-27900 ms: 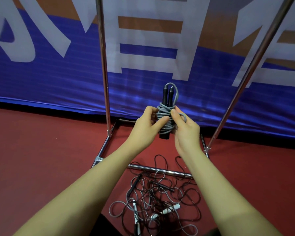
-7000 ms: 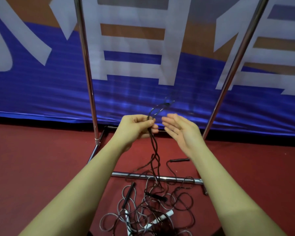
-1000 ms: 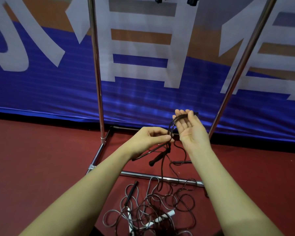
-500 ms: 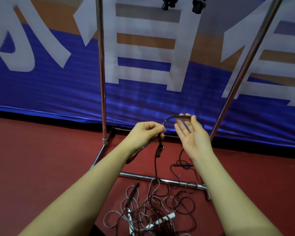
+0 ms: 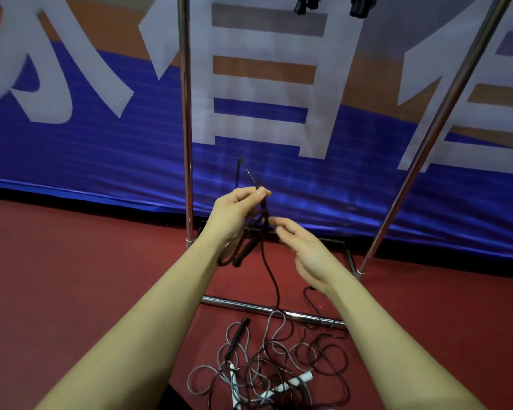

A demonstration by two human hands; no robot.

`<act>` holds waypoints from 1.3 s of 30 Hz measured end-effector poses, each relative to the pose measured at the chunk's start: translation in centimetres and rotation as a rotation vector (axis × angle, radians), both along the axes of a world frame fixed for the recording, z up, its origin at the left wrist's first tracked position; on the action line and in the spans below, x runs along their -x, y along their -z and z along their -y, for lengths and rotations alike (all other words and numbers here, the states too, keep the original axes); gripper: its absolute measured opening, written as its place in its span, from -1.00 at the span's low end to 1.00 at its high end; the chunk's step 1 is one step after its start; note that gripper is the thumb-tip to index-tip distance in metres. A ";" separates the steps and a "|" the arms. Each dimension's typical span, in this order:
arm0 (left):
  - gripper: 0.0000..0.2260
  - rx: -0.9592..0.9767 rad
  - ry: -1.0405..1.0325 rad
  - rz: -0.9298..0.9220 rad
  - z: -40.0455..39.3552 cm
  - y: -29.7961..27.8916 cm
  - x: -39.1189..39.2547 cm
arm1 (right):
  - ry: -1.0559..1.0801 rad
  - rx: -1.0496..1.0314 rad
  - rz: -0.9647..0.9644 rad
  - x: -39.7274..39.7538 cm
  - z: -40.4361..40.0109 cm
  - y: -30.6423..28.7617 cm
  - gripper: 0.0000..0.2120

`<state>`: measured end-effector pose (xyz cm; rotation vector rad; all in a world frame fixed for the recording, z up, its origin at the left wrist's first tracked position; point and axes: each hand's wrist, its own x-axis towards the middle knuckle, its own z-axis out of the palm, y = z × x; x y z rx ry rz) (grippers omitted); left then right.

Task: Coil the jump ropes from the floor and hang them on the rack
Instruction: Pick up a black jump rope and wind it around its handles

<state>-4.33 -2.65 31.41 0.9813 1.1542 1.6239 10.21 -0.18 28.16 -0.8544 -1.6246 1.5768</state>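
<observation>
The left hand (image 5: 237, 214) is raised in front of the rack (image 5: 186, 119), thumb and fingertips pinching a black rope (image 5: 271, 276). A narrow loop of that rope stands up above the pinch; more loops and a black handle (image 5: 245, 253) hang below the palm beside the wrist. The right hand (image 5: 305, 250) sits just right of and below the left, fingers loosely bent and spread, gripping nothing; its fingertips are beside the hanging strand, and contact cannot be confirmed.

From the left hand one strand drops to the floor (image 5: 71, 276), crosses the rack's front base bar (image 5: 273, 310) and runs into the pile (image 5: 267, 368). The pile lies on the floor on the near side of that bar, between the forearms: tangled grey and dark ropes, one black handle at its left edge, two white handles near its middle.

The rack's two chrome uprights rise on either side of the hands. Dark clips (image 5: 304, 4) show at the top edge between the uprights.

Behind the rack hangs a banner (image 5: 71, 149), blue below and orange above, bearing large white characters. They are cropped and cannot be read as words. No brand marks are legible on ropes or rack.
</observation>
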 end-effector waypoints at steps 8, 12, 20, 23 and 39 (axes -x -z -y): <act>-0.87 0.085 0.201 0.049 -0.4 0.3 0.6 | 0.011 0.066 -0.205 -0.7 -0.8 -0.2 -0.79; -0.83 0.109 0.224 0.087 -0.6 0.4 0.7 | 0.205 -0.034 -0.155 -1.4 -1.2 -0.4 -0.75; -0.85 0.113 0.057 0.094 -1.4 1.2 1.2 | 0.293 -0.151 -0.161 -2.9 -1.1 -0.7 -0.85; -0.82 0.097 0.005 0.157 -1.6 0.9 1.4 | 0.345 -0.107 -0.085 -3.2 -1.2 0.0 -0.79; -0.87 -0.051 0.063 0.203 -0.2 -2.0 -2.2 | 0.126 -0.093 0.033 -0.1 1.5 -0.7 -0.86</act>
